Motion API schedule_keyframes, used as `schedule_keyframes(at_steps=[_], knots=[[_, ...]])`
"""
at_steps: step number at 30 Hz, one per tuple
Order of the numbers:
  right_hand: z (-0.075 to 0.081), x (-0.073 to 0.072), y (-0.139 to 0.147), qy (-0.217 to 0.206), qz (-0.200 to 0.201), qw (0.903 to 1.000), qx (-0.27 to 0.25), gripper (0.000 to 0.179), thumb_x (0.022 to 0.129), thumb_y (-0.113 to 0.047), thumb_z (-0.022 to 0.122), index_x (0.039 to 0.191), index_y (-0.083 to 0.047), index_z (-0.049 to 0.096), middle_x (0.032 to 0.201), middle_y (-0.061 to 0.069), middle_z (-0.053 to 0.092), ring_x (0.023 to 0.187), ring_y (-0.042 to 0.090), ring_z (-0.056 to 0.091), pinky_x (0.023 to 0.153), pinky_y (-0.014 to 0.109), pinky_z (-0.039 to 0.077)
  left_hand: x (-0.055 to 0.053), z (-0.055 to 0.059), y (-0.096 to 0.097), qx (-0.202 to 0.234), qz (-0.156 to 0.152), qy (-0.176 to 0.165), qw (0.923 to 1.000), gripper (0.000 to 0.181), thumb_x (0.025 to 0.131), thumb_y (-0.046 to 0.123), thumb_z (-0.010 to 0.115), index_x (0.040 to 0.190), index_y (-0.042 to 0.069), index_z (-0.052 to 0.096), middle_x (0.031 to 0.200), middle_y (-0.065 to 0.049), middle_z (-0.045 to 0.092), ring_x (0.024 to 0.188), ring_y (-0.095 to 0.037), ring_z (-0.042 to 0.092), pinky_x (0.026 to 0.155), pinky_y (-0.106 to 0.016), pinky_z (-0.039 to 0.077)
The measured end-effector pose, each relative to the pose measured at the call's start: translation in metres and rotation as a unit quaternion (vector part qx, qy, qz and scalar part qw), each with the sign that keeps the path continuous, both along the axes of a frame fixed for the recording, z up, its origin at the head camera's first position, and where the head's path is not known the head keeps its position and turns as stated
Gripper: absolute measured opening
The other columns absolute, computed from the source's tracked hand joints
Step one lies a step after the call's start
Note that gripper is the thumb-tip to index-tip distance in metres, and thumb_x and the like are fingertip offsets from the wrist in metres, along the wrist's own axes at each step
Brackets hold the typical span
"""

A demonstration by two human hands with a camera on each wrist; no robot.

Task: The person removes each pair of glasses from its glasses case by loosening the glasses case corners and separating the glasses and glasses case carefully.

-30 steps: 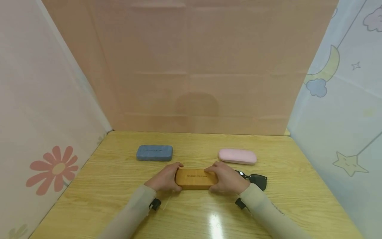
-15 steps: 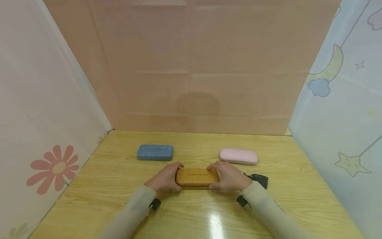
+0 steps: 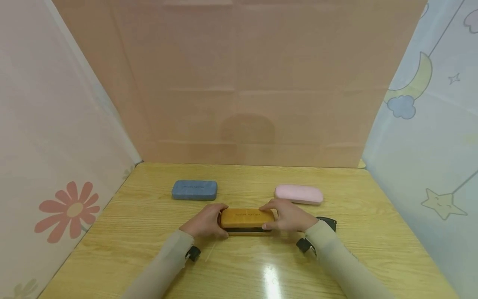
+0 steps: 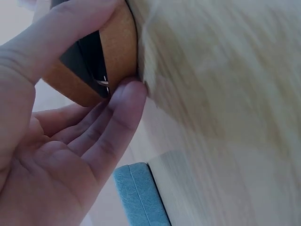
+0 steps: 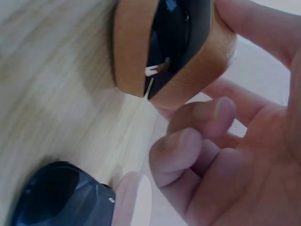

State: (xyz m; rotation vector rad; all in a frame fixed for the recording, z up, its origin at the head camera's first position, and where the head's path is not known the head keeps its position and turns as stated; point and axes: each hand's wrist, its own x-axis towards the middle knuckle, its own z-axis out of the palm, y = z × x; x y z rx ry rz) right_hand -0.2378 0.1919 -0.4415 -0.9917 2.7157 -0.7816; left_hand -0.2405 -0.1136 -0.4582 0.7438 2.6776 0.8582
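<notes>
Clamped on base (image 4: pixel 120 47) of orange case (image 3: pixel 242 219) with left grip (image 3: pixel 204 221), on raised lid (image 5: pixel 207 66) with right grip (image 3: pixel 289 216). Might let lid snap down by slipping.

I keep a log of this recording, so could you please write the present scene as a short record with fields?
Surface: wooden table
Held: orange case, lid partly raised, gap facing the person
Left hand: grips the case's left end
Right hand: holds the lid's right end
Inside: dark; a glossy item with metal shows, not clearly identifiable
Back left: blue case, closed
Back right: pink case, closed
Right side: dark glasses, partly hidden by the right sleeve
</notes>
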Motion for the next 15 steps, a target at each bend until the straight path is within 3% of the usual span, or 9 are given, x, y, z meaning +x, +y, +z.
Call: schedule_keyframes(at_steps=[9, 15], knots=[[0.01, -0.009, 0.003, -0.062, 0.011, 0.998, -0.002, 0.056, 0.094, -0.046, 0.067, 0.134, -0.007, 0.063, 0.131, 0.009, 0.065, 0.121, 0.03, 0.059, 0.098, 0.05, 0.048, -0.002, 0.002, 0.0, -0.004, -0.003, -0.005, 1.0, 0.095, 0.068, 0.025, 0.095, 0.144, -0.004, 0.047, 0.12, -0.008, 0.064, 0.096, -0.017, 0.06, 0.087, -0.04, 0.051], [0.009, -0.014, 0.002, -0.097, -0.007, 0.9948, -0.03, 0.05, 0.099, -0.045, 0.059, 0.133, -0.009, 0.064, 0.134, 0.009, 0.063, 0.119, 0.028, 0.06, 0.097, 0.051, 0.048, -0.001, 0.002, -0.002, 0.01, -0.001, -0.014, 0.9999, 0.104, 0.067, 0.023, 0.095, 0.15, 0.0, 0.038, 0.091, -0.001, 0.065, 0.081, -0.014, 0.06, 0.085, -0.038, 0.051]])
